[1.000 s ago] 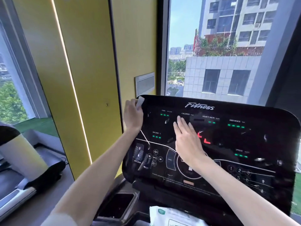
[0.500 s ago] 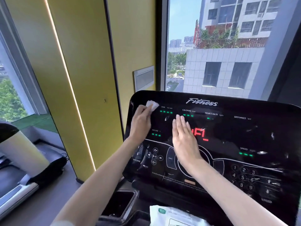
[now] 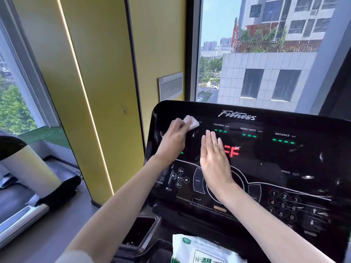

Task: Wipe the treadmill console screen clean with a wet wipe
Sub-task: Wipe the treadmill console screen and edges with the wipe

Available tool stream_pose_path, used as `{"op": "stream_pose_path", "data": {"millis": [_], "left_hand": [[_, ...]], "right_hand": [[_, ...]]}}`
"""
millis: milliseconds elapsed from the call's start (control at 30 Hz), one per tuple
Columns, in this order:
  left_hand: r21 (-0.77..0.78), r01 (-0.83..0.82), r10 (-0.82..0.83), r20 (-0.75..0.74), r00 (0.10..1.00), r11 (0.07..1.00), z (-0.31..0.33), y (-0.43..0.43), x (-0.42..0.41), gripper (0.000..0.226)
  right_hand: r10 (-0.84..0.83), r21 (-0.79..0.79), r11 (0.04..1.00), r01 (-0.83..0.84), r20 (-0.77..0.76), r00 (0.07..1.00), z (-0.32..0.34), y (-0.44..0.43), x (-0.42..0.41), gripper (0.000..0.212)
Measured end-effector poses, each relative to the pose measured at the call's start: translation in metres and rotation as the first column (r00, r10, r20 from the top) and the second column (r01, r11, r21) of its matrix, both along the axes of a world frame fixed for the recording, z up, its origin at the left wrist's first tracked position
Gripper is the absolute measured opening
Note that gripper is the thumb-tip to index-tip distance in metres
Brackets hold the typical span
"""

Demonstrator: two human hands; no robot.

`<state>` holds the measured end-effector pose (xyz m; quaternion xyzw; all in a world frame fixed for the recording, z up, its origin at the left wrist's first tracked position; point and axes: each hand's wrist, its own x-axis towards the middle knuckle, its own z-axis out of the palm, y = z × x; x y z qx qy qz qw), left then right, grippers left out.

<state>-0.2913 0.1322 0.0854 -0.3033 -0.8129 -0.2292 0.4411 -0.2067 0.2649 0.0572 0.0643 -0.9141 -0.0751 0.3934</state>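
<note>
In the head view, the left hand (image 3: 173, 138) reaches up from the lower left. Its forearm stretches toward the console's upper left corner, and its fingers curl over a wet wipe (image 3: 190, 122), pressing it against the glass. The right hand (image 3: 213, 158) lies flat on the treadmill console screen (image 3: 275, 158), fingers straight, held together and pointing toward 12 o'clock. Its forearm runs down to the 5 o'clock corner of the frame. The two hands are apart, the left at 10 o'clock from the right.

The wipe is a small white folded pad. It sticks out beyond the left fingertips toward 1 o'clock, left of the CALORIES label.

The screen is a glossy black panel tilted back, with "Fitness" along its top edge and green dashes under the readouts. Red glowing characters show just right of the right hand, and a number pad sits at 4 o'clock. Streaks and reflections mark its surface.

A white-and-green wipes pack (image 3: 201, 251) sits below the console at 6 o'clock, with a dark cup holder (image 3: 140, 232) to its left.
</note>
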Motion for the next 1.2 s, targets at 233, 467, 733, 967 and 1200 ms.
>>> {"op": "stream_pose_path", "data": {"millis": [233, 467, 733, 967, 1200], "left_hand": [[0.263, -0.117, 0.079, 0.150, 0.986, 0.958, 0.006, 0.010, 0.002, 0.034], [0.575, -0.297, 0.057, 0.398, 0.916, 0.762, 0.011, -0.005, -0.007, 0.034], [0.372, -0.056, -0.018, 0.192, 0.981, 0.927, 0.011, 0.000, -0.007, 0.035], [0.030, 0.071, -0.073, 0.049, 0.996, 0.997, 0.005, 0.028, 0.013, 0.043], [0.371, -0.224, 0.123, 0.276, 0.953, 0.901, 0.007, 0.032, 0.014, 0.032]], "right_hand": [[-0.045, 0.080, 0.996, 0.044, 0.017, 0.999, -0.002, 0.002, 0.003, 0.059], [-0.042, 0.064, 0.997, 0.044, -0.032, 0.999, -0.004, 0.002, -0.001, 0.051], [-0.031, 0.134, 0.991, 0.031, -0.003, 1.000, -0.001, 0.009, 0.002, 0.055], [0.131, -0.061, 0.990, -0.125, 0.108, 0.985, 0.018, 0.019, 0.014, 0.075], [0.075, -0.253, 0.966, -0.042, 0.119, 0.990, 0.028, 0.059, 0.040, 0.084]]}}
